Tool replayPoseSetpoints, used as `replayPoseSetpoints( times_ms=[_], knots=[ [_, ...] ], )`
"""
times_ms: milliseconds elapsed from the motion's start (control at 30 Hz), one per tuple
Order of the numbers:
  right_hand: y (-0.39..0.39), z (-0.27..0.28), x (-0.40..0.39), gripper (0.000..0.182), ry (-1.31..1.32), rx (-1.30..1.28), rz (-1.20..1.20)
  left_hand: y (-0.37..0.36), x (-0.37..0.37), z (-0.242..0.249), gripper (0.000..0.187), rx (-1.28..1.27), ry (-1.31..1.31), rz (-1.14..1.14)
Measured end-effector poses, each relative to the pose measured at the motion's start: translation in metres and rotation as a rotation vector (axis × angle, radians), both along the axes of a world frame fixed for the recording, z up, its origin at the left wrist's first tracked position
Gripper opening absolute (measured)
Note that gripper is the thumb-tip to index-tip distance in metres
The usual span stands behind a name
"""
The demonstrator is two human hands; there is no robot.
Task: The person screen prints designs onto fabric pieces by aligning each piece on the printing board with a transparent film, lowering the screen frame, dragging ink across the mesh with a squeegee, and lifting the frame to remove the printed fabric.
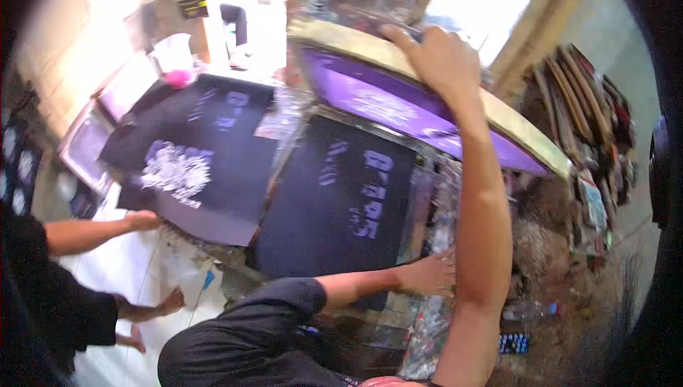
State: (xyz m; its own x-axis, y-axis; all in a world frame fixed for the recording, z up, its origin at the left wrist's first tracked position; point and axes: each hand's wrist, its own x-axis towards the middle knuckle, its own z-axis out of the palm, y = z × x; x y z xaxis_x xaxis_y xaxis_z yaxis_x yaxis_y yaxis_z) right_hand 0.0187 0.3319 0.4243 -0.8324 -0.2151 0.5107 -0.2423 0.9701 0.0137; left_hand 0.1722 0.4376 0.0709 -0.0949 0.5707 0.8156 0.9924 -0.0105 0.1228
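My right hand [448,63] is closed over the upper edge of a wooden-framed printing screen [363,45], which stands tilted up with its purple mesh facing me. Below the screen lies a dark fabric panel [320,195] with pale block lettering and slanted stripes. My left hand [427,273] reaches across beside this panel's near right corner; its fingers are blurred and partly hidden behind my right forearm. Next to it on the left, another dark panel [235,202] carries a white splashy print and similar lettering.
A co-worker's hand [146,220] touches the left panel's near edge. Stacked wooden frames [580,95] lean at the right. A bottle with a blue cap [530,310] lies on the floor at lower right. Another frame [85,149] rests at far left.
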Motion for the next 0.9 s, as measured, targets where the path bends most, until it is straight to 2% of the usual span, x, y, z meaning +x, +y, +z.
replayPoseSetpoints(
  times_ms=[33, 67, 133, 233, 267, 300, 367, 400, 467, 567, 733, 900],
  knots=[
    [0.001, -0.003, 0.001, 0.089, 0.045, -0.024, 0.005, 0.013, 0.002, 0.000, 0.067, 0.017, -0.002, -0.039],
    [0.002, -0.006, 0.003, 0.089, 0.035, -0.014, -0.022, 0.018, 0.002, -0.005, 0.067, 0.013, -0.205, 0.011],
    [0.004, -0.009, -0.001, 0.086, 0.059, -0.075, 0.064, 0.004, 0.000, -0.019, 0.065, -0.070, -0.803, 0.169],
    [0.003, -0.007, -0.007, 0.084, 0.068, -0.106, 0.075, -0.149, 0.001, 0.031, 0.059, -0.691, -0.317, 0.702],
    [0.002, -0.004, -0.007, 0.083, 0.032, -0.105, 0.066, -0.196, -0.003, 0.011, 0.063, -0.578, -0.491, 0.739],
    [0.004, 0.000, -0.014, 0.083, 0.046, -0.126, 0.083, -0.226, 0.006, 0.000, 0.067, -0.573, -0.455, 0.884],
    [0.006, 0.004, -0.028, 0.083, 0.048, -0.164, 0.096, -0.258, 0.013, -0.005, 0.076, -0.717, -0.513, 0.893],
    [0.006, 0.009, -0.031, 0.074, 0.049, -0.181, 0.088, -0.266, 0.011, -0.012, 0.078, -0.764, -0.542, 0.878],
    [0.006, 0.025, -0.025, 0.074, -0.082, -0.168, 0.049, -0.267, 0.012, -0.015, 0.079, -0.772, -0.531, 0.870],
    [0.010, 0.025, -0.014, 0.072, -0.027, -0.200, 0.143, -0.269, 0.007, -0.015, 0.080, -0.779, -0.536, 0.858],
    [0.009, 0.030, -0.018, 0.073, -0.053, -0.157, 0.120, -0.269, 0.000, -0.015, 0.082, -0.829, -0.548, 0.836],
    [0.009, 0.026, -0.019, 0.073, -0.026, -0.181, 0.117, -0.266, 0.003, -0.015, 0.083, -0.769, -0.547, 0.845]
  ],
)
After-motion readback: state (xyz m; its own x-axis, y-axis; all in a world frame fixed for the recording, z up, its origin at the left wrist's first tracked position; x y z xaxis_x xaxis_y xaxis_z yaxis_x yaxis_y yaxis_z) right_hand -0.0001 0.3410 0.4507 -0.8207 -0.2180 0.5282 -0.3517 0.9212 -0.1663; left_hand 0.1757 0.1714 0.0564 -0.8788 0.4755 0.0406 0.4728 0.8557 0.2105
